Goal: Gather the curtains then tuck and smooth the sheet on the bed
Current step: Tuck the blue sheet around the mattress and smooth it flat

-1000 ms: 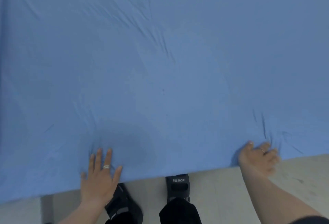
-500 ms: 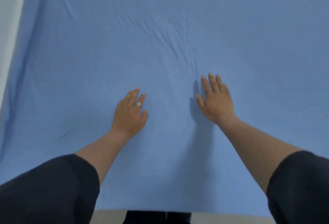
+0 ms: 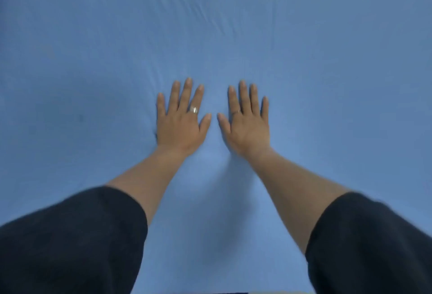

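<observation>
A blue sheet (image 3: 327,83) covers the bed and fills almost the whole head view. My left hand (image 3: 181,120) lies flat on it near the middle, fingers straight and spread, a ring on one finger. My right hand (image 3: 246,121) lies flat beside it, palm down, thumbs nearly touching. Both forearms reach out over the sheet from dark sleeves. Faint creases run across the sheet beyond my fingertips (image 3: 210,15). The curtains are out of view.
A thin strip of pale floor (image 3: 268,292) shows at the bottom edge, below the near side of the bed. Nothing else lies on the sheet.
Both hands left the near edge of the bed, reached out over the sheet and came together flat at its middle. The view has leaned forward, so the floor and shoes have dropped out of sight.
</observation>
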Available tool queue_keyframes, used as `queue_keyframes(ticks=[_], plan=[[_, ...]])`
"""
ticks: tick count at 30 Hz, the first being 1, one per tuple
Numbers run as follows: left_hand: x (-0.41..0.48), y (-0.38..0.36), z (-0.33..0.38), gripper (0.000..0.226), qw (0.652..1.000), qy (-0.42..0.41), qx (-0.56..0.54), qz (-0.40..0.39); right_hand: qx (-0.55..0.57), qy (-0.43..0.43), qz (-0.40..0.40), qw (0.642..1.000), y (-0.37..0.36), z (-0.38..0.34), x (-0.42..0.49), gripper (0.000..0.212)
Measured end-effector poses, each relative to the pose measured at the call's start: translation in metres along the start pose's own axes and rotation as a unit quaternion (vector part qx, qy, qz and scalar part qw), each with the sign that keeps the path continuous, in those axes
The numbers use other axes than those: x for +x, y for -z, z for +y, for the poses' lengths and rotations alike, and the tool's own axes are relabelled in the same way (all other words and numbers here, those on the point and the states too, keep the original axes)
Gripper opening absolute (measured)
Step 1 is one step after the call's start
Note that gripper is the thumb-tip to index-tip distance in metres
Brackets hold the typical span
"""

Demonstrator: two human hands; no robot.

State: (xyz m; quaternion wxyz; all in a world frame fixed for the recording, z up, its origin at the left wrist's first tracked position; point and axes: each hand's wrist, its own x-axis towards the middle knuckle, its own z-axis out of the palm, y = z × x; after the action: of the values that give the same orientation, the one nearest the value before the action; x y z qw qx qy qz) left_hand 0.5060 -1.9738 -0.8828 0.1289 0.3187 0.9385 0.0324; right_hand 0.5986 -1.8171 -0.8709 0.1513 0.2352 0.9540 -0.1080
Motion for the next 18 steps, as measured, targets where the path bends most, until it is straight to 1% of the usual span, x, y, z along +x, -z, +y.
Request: queue_keyframes(ticks=[2, 4, 6, 8, 12, 14, 16, 18], plan=[[-0.029, -0.009, -0.015, 0.069, 1.0, 0.008, -0.007, 0.016, 0.002, -0.024, 0.01, 1.0, -0.02, -0.017, -0.037, 0.074], [-0.057, -0.014, -0.036, 0.067, 1.0, 0.017, -0.011, 0.017, -0.001, -0.019, -0.002, 1.0, -0.031, -0.03, -0.062, 0.074], [-0.08, -0.016, -0.053, 0.067, 1.0, 0.009, -0.011, 0.022, -0.006, -0.017, -0.011, 1.0, -0.036, -0.034, -0.076, 0.074], [-0.1, -0.016, -0.072, 0.068, 1.0, 0.021, -0.012, 0.017, -0.005, -0.019, -0.02, 1.0, -0.039, -0.041, -0.082, 0.074], [-0.143, -0.013, -0.107, 0.075, 0.995, 0.096, -0.017, 0.007, 0.001, -0.041, -0.031, 0.999, -0.035, -0.045, -0.083, 0.073], [-0.167, -0.012, -0.128, 0.079, 0.993, 0.118, -0.015, 0.013, 0.011, -0.043, -0.028, 0.999, -0.033, -0.053, -0.085, 0.071], [-0.193, -0.011, -0.152, 0.081, 0.987, 0.162, -0.011, 0.018, 0.022, -0.009, -0.016, 1.0, -0.034, -0.074, -0.09, 0.07], [-0.215, -0.012, -0.171, 0.081, 0.968, 0.248, -0.031, 0.009, 0.03, 0.048, -0.014, 0.998, -0.037, -0.099, -0.095, 0.068]])
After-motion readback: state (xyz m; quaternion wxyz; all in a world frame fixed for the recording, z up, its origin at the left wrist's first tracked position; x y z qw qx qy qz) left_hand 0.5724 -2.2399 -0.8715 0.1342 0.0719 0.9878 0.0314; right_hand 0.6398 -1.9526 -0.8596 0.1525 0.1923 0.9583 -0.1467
